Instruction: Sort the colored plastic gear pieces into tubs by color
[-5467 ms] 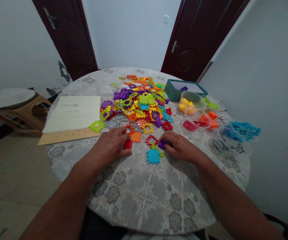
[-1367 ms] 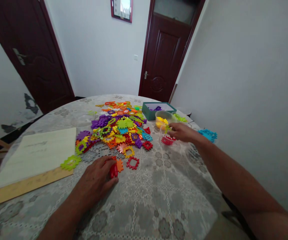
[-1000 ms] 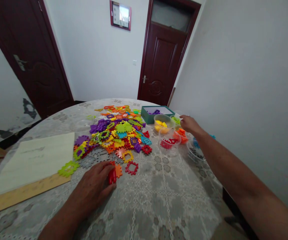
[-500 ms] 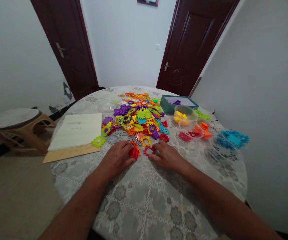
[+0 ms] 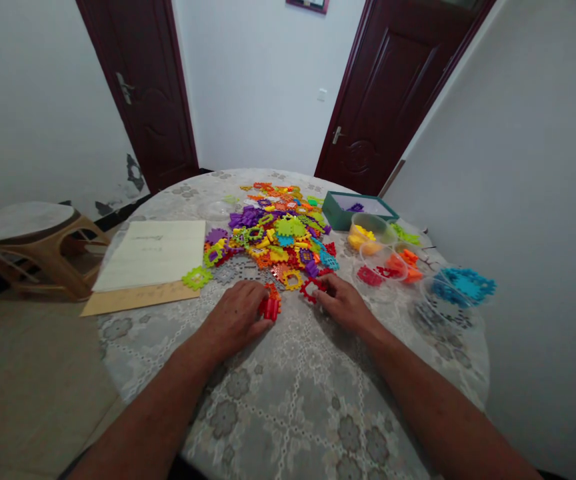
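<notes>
My left hand (image 5: 241,310) is closed round red plastic building pieces (image 5: 270,309) at the near edge of a heap. Orange toothed pieces (image 5: 272,291) lie right behind its fingertips. To the right, my right hand (image 5: 345,303) pinches a red square frame piece (image 5: 311,289) with a toothed rim and an open middle. Just beyond both hands spreads the heap of mixed building pieces (image 5: 291,228) in green, purple, yellow, orange, blue and grey. A yellow toothed frame piece (image 5: 293,279) rests between the two hands, at the heap's front.
Clear tubs with yellow (image 5: 362,238), red (image 5: 374,275), orange (image 5: 405,265) and blue pieces (image 5: 463,287) stand on the right. Behind them is a green box (image 5: 335,217). Paper sheets (image 5: 151,257) lie left on the patterned tablecloth (image 5: 288,400). A stool (image 5: 68,257) stands beyond.
My right hand has moved slightly right with the red frame piece, which is now tilted up off the cloth. The left hand keeps its grip on the red pieces. The view has shifted slightly.
</notes>
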Action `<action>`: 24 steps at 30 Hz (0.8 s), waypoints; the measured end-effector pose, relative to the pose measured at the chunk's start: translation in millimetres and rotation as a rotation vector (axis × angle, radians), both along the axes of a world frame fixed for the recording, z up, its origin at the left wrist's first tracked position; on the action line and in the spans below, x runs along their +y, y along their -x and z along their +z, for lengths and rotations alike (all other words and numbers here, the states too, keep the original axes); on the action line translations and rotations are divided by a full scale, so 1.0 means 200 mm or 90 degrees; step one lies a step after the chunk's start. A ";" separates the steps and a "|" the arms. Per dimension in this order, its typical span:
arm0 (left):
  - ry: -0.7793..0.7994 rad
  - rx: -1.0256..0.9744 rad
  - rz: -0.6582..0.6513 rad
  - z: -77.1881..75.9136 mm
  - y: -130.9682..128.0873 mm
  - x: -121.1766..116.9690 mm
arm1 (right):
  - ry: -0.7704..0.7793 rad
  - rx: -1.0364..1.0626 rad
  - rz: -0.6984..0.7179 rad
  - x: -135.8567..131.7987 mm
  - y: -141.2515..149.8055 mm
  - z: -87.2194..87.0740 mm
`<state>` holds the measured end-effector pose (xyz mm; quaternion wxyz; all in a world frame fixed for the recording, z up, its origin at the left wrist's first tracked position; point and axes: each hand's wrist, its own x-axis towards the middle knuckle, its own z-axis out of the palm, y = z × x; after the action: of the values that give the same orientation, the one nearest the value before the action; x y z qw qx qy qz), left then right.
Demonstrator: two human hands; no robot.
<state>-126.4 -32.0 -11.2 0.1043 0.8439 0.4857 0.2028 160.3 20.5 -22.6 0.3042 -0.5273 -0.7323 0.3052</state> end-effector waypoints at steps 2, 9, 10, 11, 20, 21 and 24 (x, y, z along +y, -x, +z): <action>0.007 -0.006 0.011 0.00 0.00 0.00 | -0.028 -0.015 -0.062 0.05 -0.06 -0.01; -0.010 -0.041 0.053 0.03 0.00 0.01 | -0.076 -0.192 -0.169 0.15 -0.16 -0.06; -0.011 -0.038 0.062 0.03 0.00 0.01 | -0.079 -0.227 -0.172 0.16 -0.15 -0.06; -0.010 -0.032 0.070 0.03 0.01 0.00 | -0.080 -0.261 -0.173 0.16 -0.15 -0.06; 0.020 -0.023 0.044 0.01 0.00 0.00 | -0.066 -0.301 -0.211 0.18 -0.12 -0.06; 0.022 -0.023 0.042 0.01 0.00 0.00 | -0.061 -0.274 -0.210 0.19 -0.12 -0.07; 0.025 -0.018 0.042 0.02 0.00 0.00 | -0.047 -0.190 -0.213 0.19 -0.14 -0.06</action>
<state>-125.9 -32.2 -6.9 0.1209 0.8222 0.5157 0.2085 188.2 58.3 -35.5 0.2582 -0.6693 -0.6821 0.1419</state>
